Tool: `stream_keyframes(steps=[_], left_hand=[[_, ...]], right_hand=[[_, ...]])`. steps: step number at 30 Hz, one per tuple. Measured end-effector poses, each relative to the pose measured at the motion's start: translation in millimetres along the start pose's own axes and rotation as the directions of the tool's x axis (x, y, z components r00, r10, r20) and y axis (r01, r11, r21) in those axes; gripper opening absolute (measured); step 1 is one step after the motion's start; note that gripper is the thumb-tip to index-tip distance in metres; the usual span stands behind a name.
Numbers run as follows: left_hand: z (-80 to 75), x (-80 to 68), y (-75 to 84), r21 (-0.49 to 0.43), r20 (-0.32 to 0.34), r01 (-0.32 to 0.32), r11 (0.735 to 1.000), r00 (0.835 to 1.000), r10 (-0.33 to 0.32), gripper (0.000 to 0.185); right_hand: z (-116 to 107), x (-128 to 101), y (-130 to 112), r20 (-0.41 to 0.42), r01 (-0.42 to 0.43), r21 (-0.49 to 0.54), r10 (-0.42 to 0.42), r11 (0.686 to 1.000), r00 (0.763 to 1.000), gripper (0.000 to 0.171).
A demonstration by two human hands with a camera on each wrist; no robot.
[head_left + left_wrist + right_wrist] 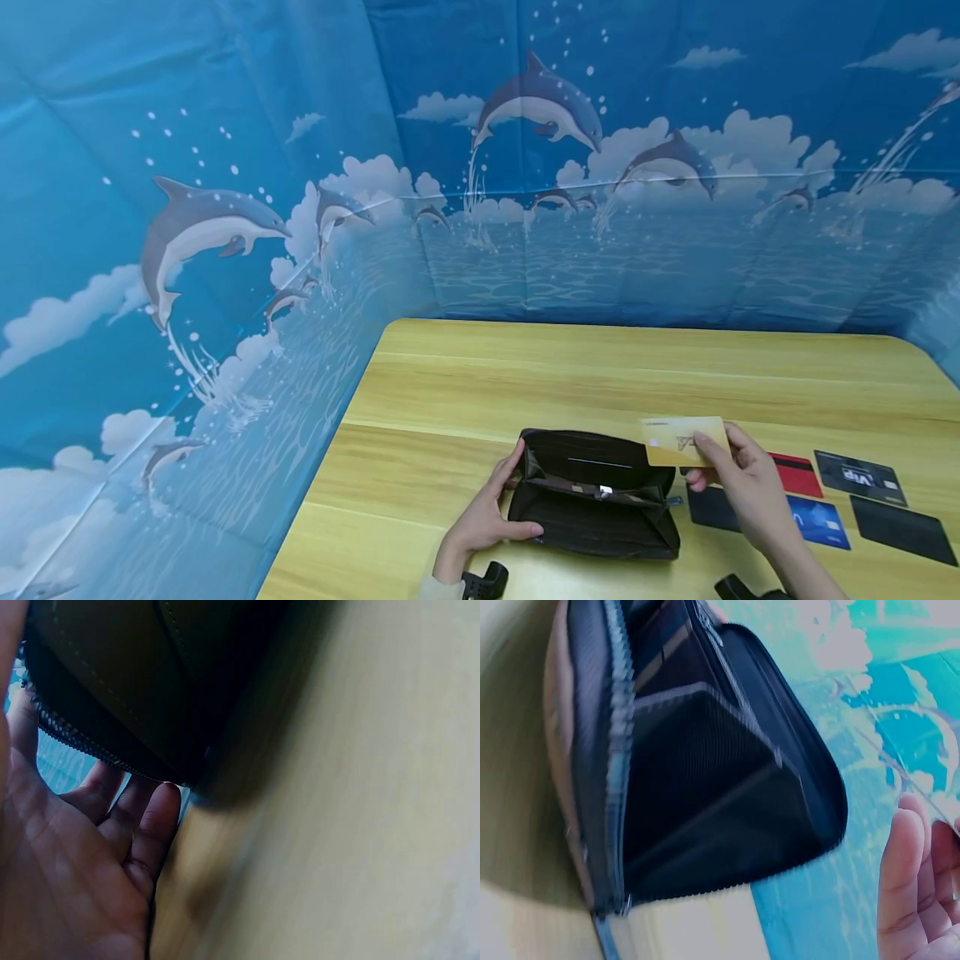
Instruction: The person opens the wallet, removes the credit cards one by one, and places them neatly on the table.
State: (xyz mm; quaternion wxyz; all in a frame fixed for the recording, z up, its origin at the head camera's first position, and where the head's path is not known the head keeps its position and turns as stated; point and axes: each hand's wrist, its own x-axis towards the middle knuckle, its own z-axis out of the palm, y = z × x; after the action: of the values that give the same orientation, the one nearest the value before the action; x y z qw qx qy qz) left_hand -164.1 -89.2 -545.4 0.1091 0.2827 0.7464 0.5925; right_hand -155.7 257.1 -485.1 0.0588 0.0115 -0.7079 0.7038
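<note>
A black zip-around wallet (592, 525) lies unzipped and spread wide on the table, its inner pockets and folded side gusset showing. My left hand (483, 517) grips its left end, thumb on the front edge and fingers behind. In the left wrist view those fingers (154, 817) lie along the wallet's zipper teeth. Between thumb and fingers, my right hand (750, 492) pinches a gold card (678, 442) above the wallet's right back corner. The right wrist view shows the wallet's open end (705, 772), with my right fingertips (904, 847) off to its side.
Right of the wallet lie several cards: a red one (798, 475), a black VIP card (860, 477), a blue one (819, 522), a plain black one (903, 530) and a dark one (708, 507) partly behind my right hand. A dolphin-print sheet (480, 275) hangs around the wooden table (420, 383).
</note>
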Motion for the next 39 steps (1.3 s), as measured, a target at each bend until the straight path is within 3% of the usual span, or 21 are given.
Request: stream_keyframes(steps=[9,13,16,22,28,31,35,39], left_hand=[[0.4,1.0,-1.3,0.003,-0.003,-0.010,1.000,1.000,0.010,0.105],[0.3,1.1,-1.6,0.009,-0.001,-0.017,1.000,1.000,0.017,0.106],[0.1,1.3,-1.4,0.013,0.001,-0.017,1.000,1.000,0.017,0.106],[0.0,1.6,0.5,0.020,0.005,0.012,1.000,1.000,-0.012,0.107],[0.5,0.8,2.3,0.025,0.004,0.010,1.000,1.000,-0.010,0.106],[0.8,0.5,2.0,0.019,0.000,0.002,1.000,1.000,-0.002,0.106],[1.0,0.4,1.7,0.027,-0.003,-0.006,1.000,1.000,0.006,0.105],[0.7,0.3,-0.2,0.030,0.003,-0.003,1.000,1.000,0.003,0.106]], right_hand=[[-21.7,-10.9,12.1,-0.174,-0.074,-0.108,0.055,0.991,0.983,0.029],[-28.1,-16.7,20.1,-0.264,-0.163,-0.205,0.106,0.965,0.959,0.031],[-34.3,-21.3,25.2,-0.286,-0.210,-0.241,0.138,0.947,0.948,0.030],[-47.4,-27.8,31.1,-0.258,-0.242,-0.196,0.188,0.950,0.948,0.027],[-55.6,-34.9,33.4,-0.193,-0.279,-0.260,0.234,0.924,0.953,0.021],[-60.7,-36.0,33.0,-0.136,-0.373,-0.291,0.347,0.881,0.928,0.028],[-65.9,-35.7,34.5,-0.038,-0.492,-0.340,0.511,0.802,0.859,0.045],[-66.8,-39.1,40.3,0.015,-0.523,-0.347,0.562,0.779,0.827,0.045]])
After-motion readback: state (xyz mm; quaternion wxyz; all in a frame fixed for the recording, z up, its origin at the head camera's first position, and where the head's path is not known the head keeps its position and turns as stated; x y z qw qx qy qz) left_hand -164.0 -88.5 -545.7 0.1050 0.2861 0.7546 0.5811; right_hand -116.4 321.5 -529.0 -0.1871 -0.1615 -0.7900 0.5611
